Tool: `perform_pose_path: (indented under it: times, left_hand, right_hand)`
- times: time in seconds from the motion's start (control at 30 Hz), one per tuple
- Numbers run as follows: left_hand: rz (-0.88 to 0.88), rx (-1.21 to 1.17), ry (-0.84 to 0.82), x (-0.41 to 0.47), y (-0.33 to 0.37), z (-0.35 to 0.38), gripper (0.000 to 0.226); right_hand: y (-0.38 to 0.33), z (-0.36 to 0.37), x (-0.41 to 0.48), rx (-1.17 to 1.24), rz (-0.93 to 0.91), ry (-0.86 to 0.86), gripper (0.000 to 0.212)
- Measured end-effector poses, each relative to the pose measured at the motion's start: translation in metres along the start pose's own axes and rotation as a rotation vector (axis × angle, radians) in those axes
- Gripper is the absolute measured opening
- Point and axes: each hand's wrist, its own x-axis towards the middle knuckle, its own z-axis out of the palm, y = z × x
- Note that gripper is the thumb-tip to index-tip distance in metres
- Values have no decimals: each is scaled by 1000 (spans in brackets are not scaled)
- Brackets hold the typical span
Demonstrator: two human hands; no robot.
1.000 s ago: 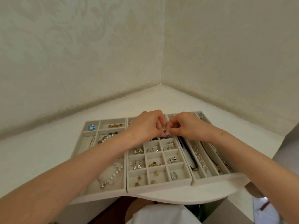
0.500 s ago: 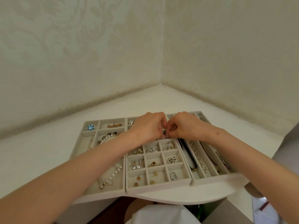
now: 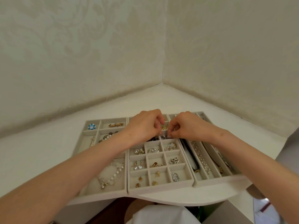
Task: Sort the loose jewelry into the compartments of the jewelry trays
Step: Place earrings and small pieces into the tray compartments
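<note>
Three beige jewelry trays lie side by side on a white corner table. The middle tray (image 3: 179, 183) has many small compartments with earrings and rings. My left hand (image 3: 144, 125) and my right hand (image 3: 186, 126) meet over its far rows, fingers curled. Together their fingertips pinch a small dark jewelry piece (image 3: 164, 137) just above a compartment; what it is stays unclear. Gold pieces (image 3: 164, 127) lie in the cell behind it.
The left tray (image 3: 103, 194) holds a pearl bracelet (image 3: 111, 175), a blue flower brooch (image 3: 91, 126) and a gold pin (image 3: 115, 125). The right tray (image 3: 215, 181) has long slots with a pearl strand (image 3: 200, 156) and chains. Two walls close the corner behind.
Both hands have stayed over the far rows of the middle tray; their fingertips have dropped slightly toward the compartments and parted a little, showing the gold pieces between them.
</note>
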Motion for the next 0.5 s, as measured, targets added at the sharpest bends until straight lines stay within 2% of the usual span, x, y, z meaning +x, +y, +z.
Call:
perform_pose_path:
  times: [0.3,0.5]
  left_hand:
    - [13,-36,22,-5,-4,-2,14]
    - [27,-60,-12,-10,0,-5,7]
  right_hand:
    - [-10,-2,2,-206,-29,-35,13]
    - [-8,-9,-3,-135,-38,3,6]
